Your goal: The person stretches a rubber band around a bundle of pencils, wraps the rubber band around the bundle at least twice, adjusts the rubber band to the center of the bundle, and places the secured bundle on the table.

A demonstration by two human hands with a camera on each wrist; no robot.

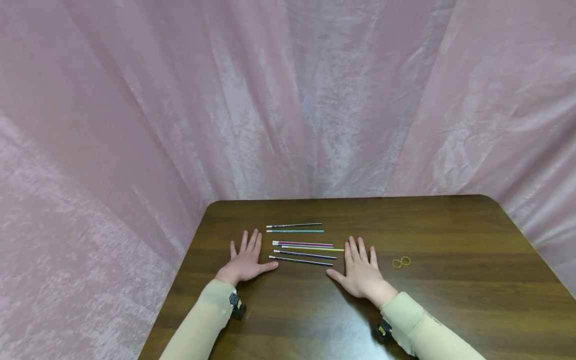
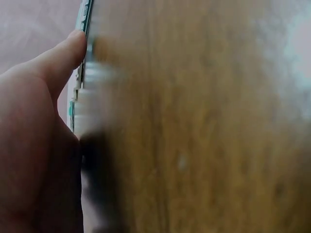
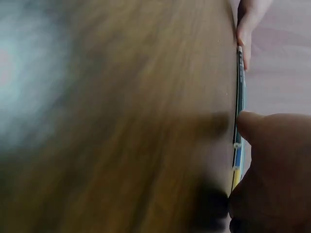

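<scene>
Several pencils lie roughly parallel across the table between the two hands: a dark one (image 1: pixel 300 261) nearest the person, a blue one (image 1: pixel 306 255), a yellow one (image 1: pixel 315 248), a red one (image 1: pixel 310 244), and a teal one (image 1: pixel 294 231) and a dark green one (image 1: pixel 294 225) farther back. Their white eraser ends point left. My left hand (image 1: pixel 244 264) rests flat with fingers spread, its thumb by the eraser end of the nearest pencil. Flat on the wood, my right hand (image 1: pixel 360 272) has its fingers straight, index fingertip close to the yellow pencil's end. Neither hand holds anything.
A yellow rubber band (image 1: pixel 401 262), twisted into a figure eight, lies on the brown wooden table (image 1: pixel 459 235) to the right of my right hand. Pink velvet curtain (image 1: pixel 315 100) hangs behind the table's far edge and down its sides.
</scene>
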